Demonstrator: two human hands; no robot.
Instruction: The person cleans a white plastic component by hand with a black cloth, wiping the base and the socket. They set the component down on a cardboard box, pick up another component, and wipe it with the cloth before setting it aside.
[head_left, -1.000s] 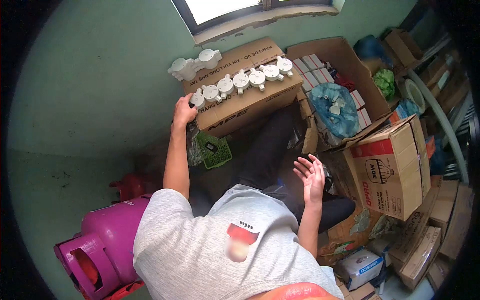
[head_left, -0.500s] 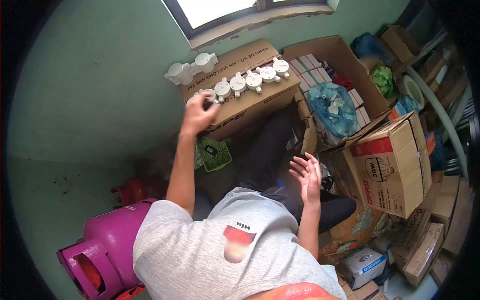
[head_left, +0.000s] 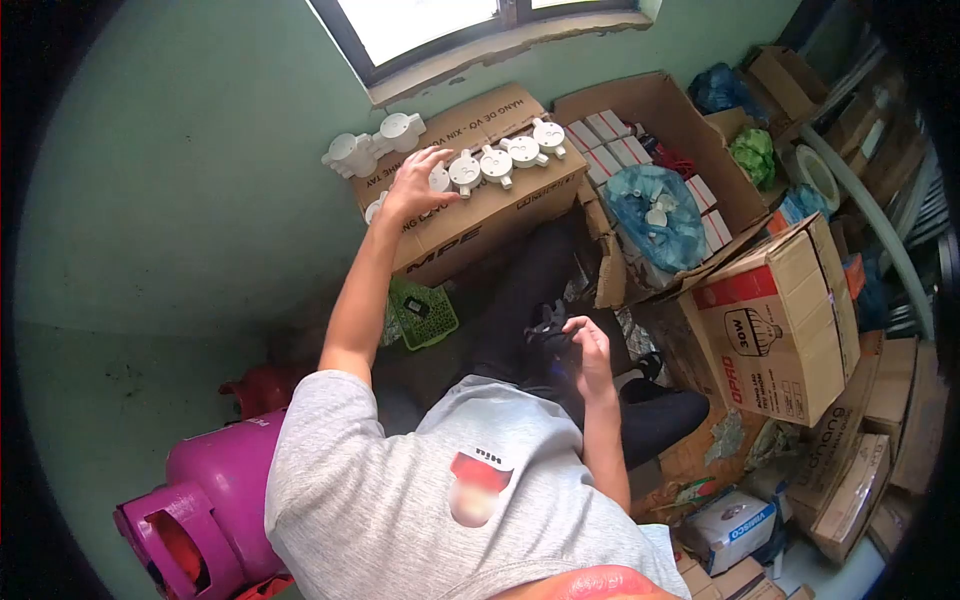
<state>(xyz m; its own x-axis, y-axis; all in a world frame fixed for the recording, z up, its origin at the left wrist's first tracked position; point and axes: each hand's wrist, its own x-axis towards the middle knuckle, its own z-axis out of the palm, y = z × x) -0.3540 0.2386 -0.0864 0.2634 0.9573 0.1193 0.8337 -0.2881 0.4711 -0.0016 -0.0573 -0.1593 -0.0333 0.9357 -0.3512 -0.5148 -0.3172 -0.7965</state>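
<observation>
Left fingers (head_left: 424, 164) arched over round white fittings (head_left: 496, 164), probably plastic

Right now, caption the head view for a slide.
Left hand at a row of round white fittings on a cardboard box near a window.

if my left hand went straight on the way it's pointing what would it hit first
Your left hand would likely meet the white round fitting right at its grip; whether they already touch is unclear.

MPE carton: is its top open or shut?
Shut: the MPE carton has a flat, closed top, with a row of white round junction boxes resting on it.
</observation>
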